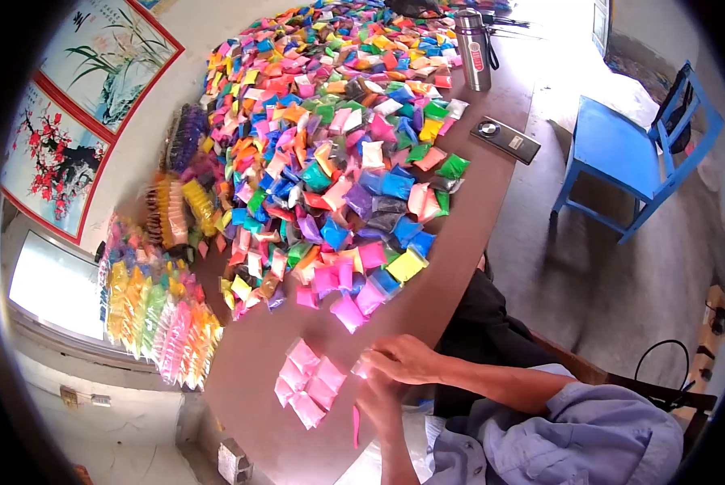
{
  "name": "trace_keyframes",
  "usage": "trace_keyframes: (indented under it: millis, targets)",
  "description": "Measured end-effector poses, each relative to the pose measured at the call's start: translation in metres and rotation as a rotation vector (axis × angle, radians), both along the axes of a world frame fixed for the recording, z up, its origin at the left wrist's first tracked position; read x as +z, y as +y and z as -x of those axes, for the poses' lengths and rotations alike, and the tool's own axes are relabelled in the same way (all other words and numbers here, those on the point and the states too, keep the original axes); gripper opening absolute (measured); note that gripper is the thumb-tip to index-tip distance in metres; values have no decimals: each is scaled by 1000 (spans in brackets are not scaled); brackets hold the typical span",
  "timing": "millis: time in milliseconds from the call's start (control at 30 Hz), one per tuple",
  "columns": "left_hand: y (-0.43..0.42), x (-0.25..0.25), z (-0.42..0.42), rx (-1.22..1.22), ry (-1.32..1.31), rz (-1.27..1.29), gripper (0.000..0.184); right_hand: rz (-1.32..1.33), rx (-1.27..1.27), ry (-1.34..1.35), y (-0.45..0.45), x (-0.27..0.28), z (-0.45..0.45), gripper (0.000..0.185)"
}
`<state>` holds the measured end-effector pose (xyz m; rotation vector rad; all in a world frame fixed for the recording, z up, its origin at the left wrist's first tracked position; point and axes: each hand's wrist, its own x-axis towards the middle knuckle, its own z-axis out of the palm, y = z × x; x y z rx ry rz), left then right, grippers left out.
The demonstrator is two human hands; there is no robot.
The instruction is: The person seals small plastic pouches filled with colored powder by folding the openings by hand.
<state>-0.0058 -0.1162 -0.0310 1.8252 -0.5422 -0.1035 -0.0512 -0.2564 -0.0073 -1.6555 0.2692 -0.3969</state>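
My right hand (407,360) is over the near edge of the brown table, its fingers pinched together. A small pale, pinkish piece (359,370) shows at its fingertips, too small to make out. Just below and touching it is my left hand (378,396), blurred, its fingers partly hidden by the right. Left of both hands lies a small block of pink packets (310,381), several clear bags side by side. A thin bright pink strip (356,426) lies beside my left hand, close to the table edge.
A large heap of colourful packets (330,162) covers the far table (427,315). A steel flask (473,52) and a dark flat device (505,139) stand along the right edge. Bundled packet strips (160,315) hang at the left. A blue chair (621,149) is on the floor.
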Motion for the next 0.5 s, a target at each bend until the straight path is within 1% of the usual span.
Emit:
trace_keyframes:
  millis: [33, 100, 133, 200, 233, 300, 333, 400, 500]
  targets:
    - [1, -2, -1, 8, 42, -2, 53, 2, 6, -4, 2, -4, -1, 37]
    - [8, -9, -5, 8, 66, -15, 53, -24, -110, -124, 5, -12, 0, 35]
    - [9, -8, -6, 8, 78, -22, 54, -23, -103, -127, 3, -12, 1, 35]
    - [7, -5, -6, 19, -14, 11, 51, 39, -62, -13, -2, -10, 4, 32]
    - [5, -3, -5, 25, -47, 23, 50, 42, -56, -18, -1, -11, 5, 32]
    - [0, -3, -4, 55, 84, 36, 48, 70, -101, -157, 3, -13, 7, 29]
    - [-2, -1, -4, 60, 81, 41, 48, 74, -95, -161, 2, -12, 7, 29]
    - [-5, 5, -3, 68, -67, -10, 45, 112, -67, -68, 2, -6, 9, 29]
    - [-5, 22, 3, 49, -20, -62, 43, 84, -18, -2, 1, 9, 12, 28]
